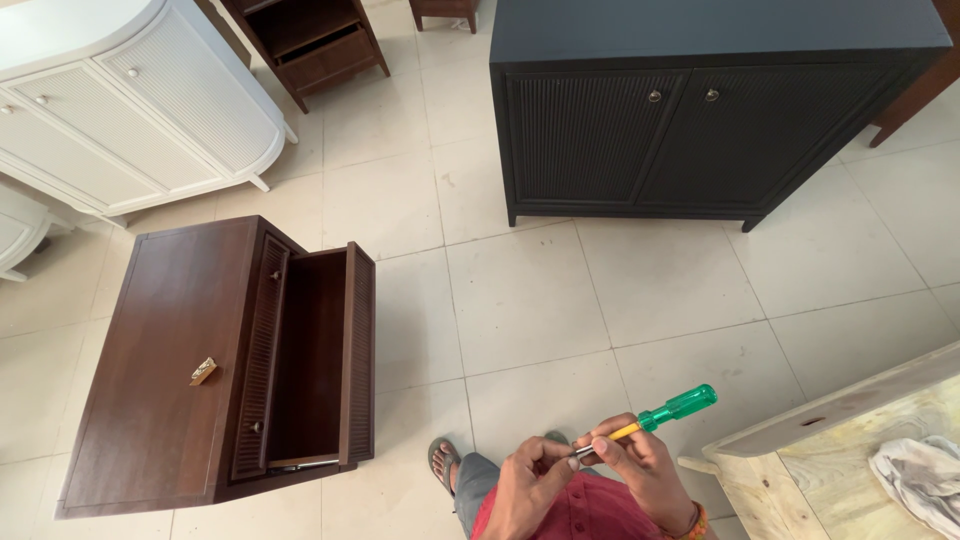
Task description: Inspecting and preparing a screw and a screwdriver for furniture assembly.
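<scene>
**Green-handled screwdriver held in both hands**

Dark ribbed cabinet (700, 110), two doors and two round knobs, is my landmark; I see one of it. Left of it stand one white cabinet (130, 100) and, nearer me, one brown nightstand (180, 370) with its single drawer (320, 360) pulled out. Below the cabinet, my right hand (640, 465) closes round one screwdriver (660, 412), handle jutting past the knuckles. My left hand (530, 480) pinches its tip between fingertips.

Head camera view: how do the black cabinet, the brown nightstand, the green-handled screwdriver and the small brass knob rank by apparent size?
1. black cabinet
2. brown nightstand, nearly as big; it is nearer, so unsure
3. green-handled screwdriver
4. small brass knob
</scene>
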